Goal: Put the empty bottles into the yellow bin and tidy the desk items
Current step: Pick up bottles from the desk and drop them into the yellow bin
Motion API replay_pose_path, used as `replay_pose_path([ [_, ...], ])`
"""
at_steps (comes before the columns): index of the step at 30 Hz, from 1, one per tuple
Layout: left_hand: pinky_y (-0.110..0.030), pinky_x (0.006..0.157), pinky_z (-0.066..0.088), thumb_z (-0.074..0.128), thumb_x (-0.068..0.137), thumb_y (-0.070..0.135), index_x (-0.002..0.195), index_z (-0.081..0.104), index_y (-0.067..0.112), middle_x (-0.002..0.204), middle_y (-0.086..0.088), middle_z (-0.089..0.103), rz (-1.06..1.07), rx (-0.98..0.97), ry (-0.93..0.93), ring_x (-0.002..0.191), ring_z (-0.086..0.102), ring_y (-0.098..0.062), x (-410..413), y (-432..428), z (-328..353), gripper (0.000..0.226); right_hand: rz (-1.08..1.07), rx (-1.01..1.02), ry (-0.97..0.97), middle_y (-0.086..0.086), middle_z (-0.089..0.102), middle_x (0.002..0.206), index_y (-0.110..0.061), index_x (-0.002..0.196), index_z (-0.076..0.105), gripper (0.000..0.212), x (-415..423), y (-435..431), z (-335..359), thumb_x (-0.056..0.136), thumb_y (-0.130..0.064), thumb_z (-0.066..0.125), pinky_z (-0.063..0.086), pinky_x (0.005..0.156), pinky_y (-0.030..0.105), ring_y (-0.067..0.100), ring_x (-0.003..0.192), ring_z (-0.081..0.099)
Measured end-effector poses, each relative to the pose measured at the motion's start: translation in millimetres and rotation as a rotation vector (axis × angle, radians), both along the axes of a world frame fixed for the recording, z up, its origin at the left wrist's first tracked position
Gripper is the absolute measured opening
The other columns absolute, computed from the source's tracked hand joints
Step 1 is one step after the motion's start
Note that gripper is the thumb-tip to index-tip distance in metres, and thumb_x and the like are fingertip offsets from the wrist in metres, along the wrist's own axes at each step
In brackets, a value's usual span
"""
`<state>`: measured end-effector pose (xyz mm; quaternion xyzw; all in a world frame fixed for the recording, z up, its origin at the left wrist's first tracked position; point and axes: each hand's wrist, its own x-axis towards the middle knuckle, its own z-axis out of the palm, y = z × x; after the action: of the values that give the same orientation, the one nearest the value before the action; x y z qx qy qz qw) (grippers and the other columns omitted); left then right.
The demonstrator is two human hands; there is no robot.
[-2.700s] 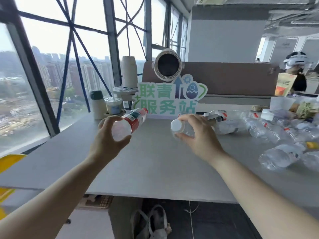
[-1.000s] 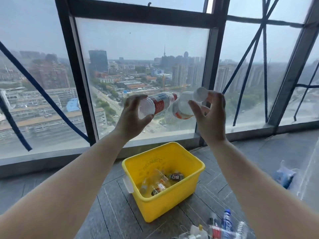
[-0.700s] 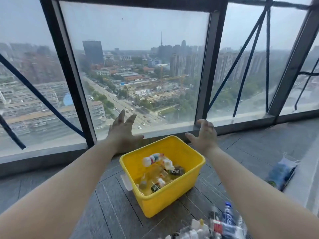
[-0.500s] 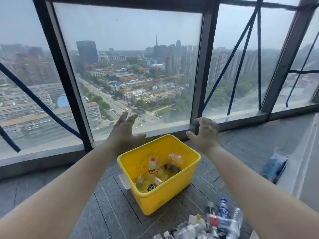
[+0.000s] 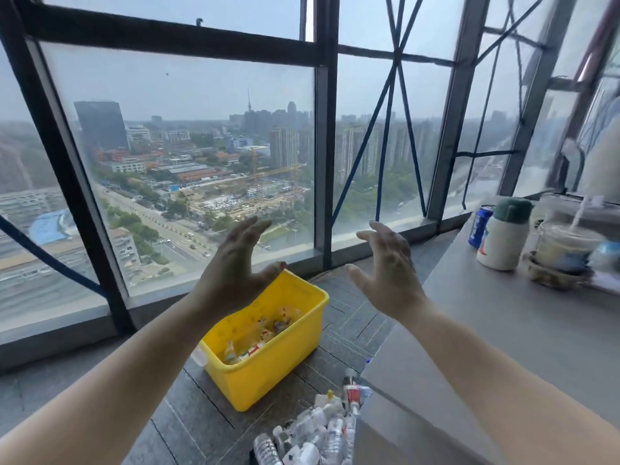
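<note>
The fingers of the left hand are hanging spread and loose, gripping nothing, and the right hand is doing the same, its fingers apart and empty. The two bottles they were holding a second ago are now lying among the empty bottles in the yellow bin, which is standing on the floor below the hands, by the window. The view is swinging right, bringing the desk back in, with a green-capped flask, a blue can and a cup with a straw at its far end. That drop looks finished. A heap of bottles is waiting on the floor at the desk's corner, probably next.
</note>
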<state>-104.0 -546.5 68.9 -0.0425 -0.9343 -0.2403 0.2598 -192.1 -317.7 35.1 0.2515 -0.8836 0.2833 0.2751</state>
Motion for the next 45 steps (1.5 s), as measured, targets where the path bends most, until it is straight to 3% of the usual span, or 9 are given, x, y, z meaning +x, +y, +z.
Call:
replay_pose_path([
  [9, -0.022, 0.102, 0.023, 0.065, 0.086, 0.034, 0.145, 0.033, 0.027, 0.154, 0.007, 0.025, -0.238, 0.106, 0.073, 0.139, 0.026, -0.013, 71, 172, 2, 0.067, -0.173, 0.02, 0.063, 0.008, 0.04, 0.145, -0.012, 0.13, 0.05, 0.055, 129, 172, 4, 0.082, -0.035, 0.06, 0.019, 0.109, 0.03, 0.027, 0.135, 0.029],
  [13, -0.023, 0.103, 0.024, 0.066, 0.085, 0.036, 0.143, 0.037, 0.025, 0.152, 0.003, 0.031, -0.314, 0.135, 0.07, 0.137, 0.031, -0.016, 96, 257, 1, 0.067, -0.313, 0.082, 0.073, 0.011, 0.045, 0.141, -0.01, 0.128, 0.052, 0.057, 185, 266, 5, 0.078, -0.038, 0.056, 0.024, 0.109, 0.037, 0.033, 0.131, 0.036],
  [17, -0.021, 0.103, 0.025, 0.069, 0.083, 0.032, 0.14, 0.041, 0.022, 0.146, 0.0, 0.038, -0.406, 0.172, 0.085, 0.134, 0.037, -0.017, 118, 340, 3, 0.064, -0.453, 0.084, 0.072, 0.014, 0.049, 0.137, -0.007, 0.125, 0.054, 0.056, 240, 361, 11, 0.077, -0.035, 0.058, 0.02, 0.106, 0.028, 0.033, 0.128, 0.041],
  [21, -0.021, 0.099, 0.028, 0.07, 0.083, 0.03, 0.139, 0.044, 0.019, 0.144, -0.003, 0.04, -0.484, 0.16, 0.055, 0.129, 0.041, -0.019, 131, 412, 4, 0.064, -0.592, 0.073, 0.072, 0.015, 0.05, 0.135, -0.005, 0.123, 0.055, 0.052, 283, 444, 10, 0.079, -0.029, 0.067, 0.024, 0.107, 0.035, 0.035, 0.128, 0.041],
  [26, -0.028, 0.107, 0.031, 0.074, 0.078, 0.033, 0.134, 0.049, 0.018, 0.139, -0.004, 0.047, -0.611, 0.145, 0.054, 0.129, 0.042, -0.021, 126, 488, -4, 0.063, -0.757, 0.039, 0.052, 0.013, 0.052, 0.133, -0.005, 0.121, 0.057, 0.052, 316, 523, -1, 0.076, -0.022, 0.076, 0.025, 0.105, 0.032, 0.033, 0.126, 0.044],
  [37, -0.035, 0.112, 0.029, 0.068, 0.081, 0.045, 0.144, 0.034, 0.024, 0.15, 0.003, 0.031, -0.744, 0.042, -0.082, 0.137, 0.031, -0.021, 46, 635, -38, 0.074, -0.953, 0.114, -0.089, 0.011, 0.051, 0.135, -0.005, 0.125, 0.054, 0.055, 262, 647, -20, 0.078, -0.025, 0.073, 0.019, 0.104, 0.027, 0.03, 0.129, 0.041],
  [45, -0.035, 0.11, 0.03, 0.069, 0.077, 0.051, 0.144, 0.033, 0.025, 0.152, -0.001, 0.027, -0.751, 0.007, -0.211, 0.137, 0.031, -0.022, -16, 704, -76, 0.081, -0.97, 0.15, -0.268, 0.001, 0.024, 0.154, -0.018, 0.142, 0.036, 0.071, 196, 683, -55, 0.082, -0.038, 0.068, 0.011, 0.112, 0.027, 0.026, 0.141, 0.016],
])
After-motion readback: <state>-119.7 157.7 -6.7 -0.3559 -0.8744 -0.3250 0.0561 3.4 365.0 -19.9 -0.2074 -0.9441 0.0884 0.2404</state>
